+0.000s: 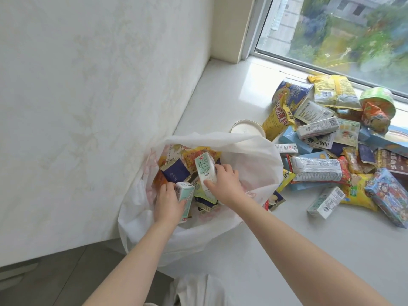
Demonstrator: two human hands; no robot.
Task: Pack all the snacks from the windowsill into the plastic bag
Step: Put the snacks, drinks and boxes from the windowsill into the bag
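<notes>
White windowsill (220, 89) fills my view, running from a pale wall to a window onto greenery. I take the plastic bag (254, 155) as my landmark: it is thin and white, and sits open at the sill's near edge, against the wall.

Both of my hands are down inside the bag's mouth, close together but not touching. My left hand (169, 203) is wrapped around a small pale green milk carton (185, 200), held upright. My right hand (225, 184) grips a taller white and green milk carton (204, 173), tilted, with fingers across its lower half. Beneath them in the bag lie a dark blue box (175, 173) and yellow wrappers.

Just behind the bag stands a round white lid (246, 129). To the bag's right, spreading toward the window, lies the pile of snacks (331, 140) still unpacked: yellow chip bags, blue boxes, a red-edged packet and a green tub. Another milk carton (326, 202) lies on its side, nearer me than the pile.
</notes>
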